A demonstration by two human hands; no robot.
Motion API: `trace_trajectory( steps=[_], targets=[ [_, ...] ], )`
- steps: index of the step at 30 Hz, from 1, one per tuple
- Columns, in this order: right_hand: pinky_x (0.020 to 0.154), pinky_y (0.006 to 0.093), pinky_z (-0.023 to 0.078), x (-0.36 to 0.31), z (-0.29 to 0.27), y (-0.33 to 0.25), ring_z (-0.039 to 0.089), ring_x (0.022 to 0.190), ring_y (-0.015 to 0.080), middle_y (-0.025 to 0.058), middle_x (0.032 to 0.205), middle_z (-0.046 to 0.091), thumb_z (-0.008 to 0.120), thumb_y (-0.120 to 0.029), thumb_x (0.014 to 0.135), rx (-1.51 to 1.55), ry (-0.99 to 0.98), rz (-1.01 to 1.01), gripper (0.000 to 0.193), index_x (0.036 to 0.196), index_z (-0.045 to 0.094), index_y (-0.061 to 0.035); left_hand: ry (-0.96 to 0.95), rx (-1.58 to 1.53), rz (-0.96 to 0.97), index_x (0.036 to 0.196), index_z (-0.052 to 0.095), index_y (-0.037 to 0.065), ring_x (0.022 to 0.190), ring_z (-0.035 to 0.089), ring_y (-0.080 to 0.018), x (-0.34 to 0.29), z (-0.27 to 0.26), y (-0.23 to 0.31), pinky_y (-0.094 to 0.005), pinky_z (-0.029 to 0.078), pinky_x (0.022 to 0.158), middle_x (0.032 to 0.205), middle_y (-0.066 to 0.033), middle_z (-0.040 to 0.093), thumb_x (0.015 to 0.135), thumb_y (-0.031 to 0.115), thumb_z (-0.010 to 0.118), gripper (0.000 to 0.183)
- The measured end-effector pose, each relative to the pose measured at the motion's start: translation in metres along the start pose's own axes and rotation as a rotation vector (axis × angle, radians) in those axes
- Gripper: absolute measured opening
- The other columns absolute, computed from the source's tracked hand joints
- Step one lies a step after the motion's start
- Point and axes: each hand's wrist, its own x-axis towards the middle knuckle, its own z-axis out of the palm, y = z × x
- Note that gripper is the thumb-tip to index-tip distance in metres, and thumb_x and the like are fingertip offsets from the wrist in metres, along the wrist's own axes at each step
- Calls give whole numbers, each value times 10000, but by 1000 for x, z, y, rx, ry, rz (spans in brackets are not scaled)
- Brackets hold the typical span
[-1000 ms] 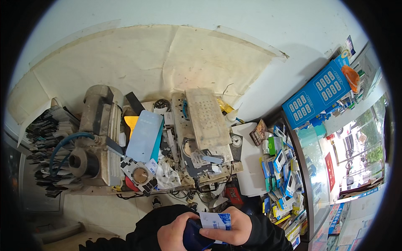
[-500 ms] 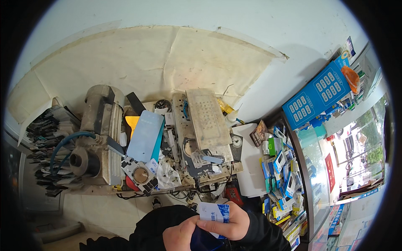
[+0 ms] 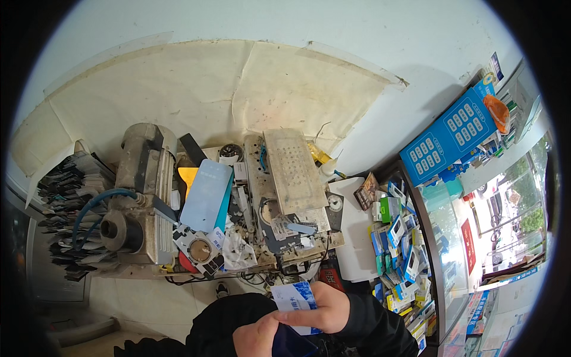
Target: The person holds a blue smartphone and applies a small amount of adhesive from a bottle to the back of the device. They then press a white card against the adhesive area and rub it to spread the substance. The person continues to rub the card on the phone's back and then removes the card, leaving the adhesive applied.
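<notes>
Low in the picture, my two hands meet in front of my lap. Pinched in my right hand point(image 3: 331, 310) is a white card with a blue pattern point(image 3: 292, 299), its thumb lying across the front. My left hand point(image 3: 254, 338) is closed just left of it, its fingertips touching the right thumb. From the left fingers hangs a dark blue, glossy flat thing point(image 3: 290, 343), partly hidden by the hands; its kind I cannot make out. The card's lower part stands in front of or against this dark piece.
Beyond my hands stands a cluttered bench with a dusty motor pump point(image 3: 143, 184), a perforated metal plate point(image 3: 294, 172) and a light blue flat sheet point(image 3: 206, 195). Dark packets point(image 3: 77, 208) stack at the left. Boxed goods point(image 3: 404, 250) fill the right beside a glass counter point(image 3: 443, 238).
The card has shifted a little left and tilted; more of its lower edge shows below the right thumb. Both hands stay close together, the right one having moved slightly up and left.
</notes>
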Motion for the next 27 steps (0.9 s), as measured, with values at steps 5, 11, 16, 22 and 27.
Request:
trace_trajectory(
  steps=[5,11,16,22,27],
  targets=[
    [575,298,419,6,-5,3,564,633,111,33,695,640,702,-260,912,19,-80,-9,253,854,694,-14,147,157,109,1280,489,-86,906,658,-424,-3,8,3,-466,534,758,1050,-258,635,772,688,665,943],
    [581,294,422,6,-14,0,563,639,110,22,702,638,696,-255,918,-53,-161,4,233,913,705,-23,56,-142,-101,1257,524,-61,887,665,-406,-2,6,5,-449,537,743,1038,-237,646,803,688,623,882],
    [627,267,440,-6,-12,-5,581,695,100,9,771,663,678,-225,945,12,-100,-41,201,990,701,-30,48,-251,-202,1296,499,7,956,639,-385,-12,10,-2,-502,511,816,1057,-223,610,864,524,660,693],
    [572,300,431,-7,-10,0,580,633,119,41,722,658,677,-208,942,-70,-76,-19,198,958,712,-14,67,-231,-287,1268,511,20,935,635,-386,-19,9,5,-502,508,801,1021,-211,607,863,514,663,656],
    [564,298,426,-12,6,8,610,632,154,89,716,658,674,-169,941,-183,105,-183,166,935,710,-7,198,-74,-171,1141,579,-9,791,652,-398,1,7,17,-449,525,682,887,-185,637,802,651,626,744]
  ],
)
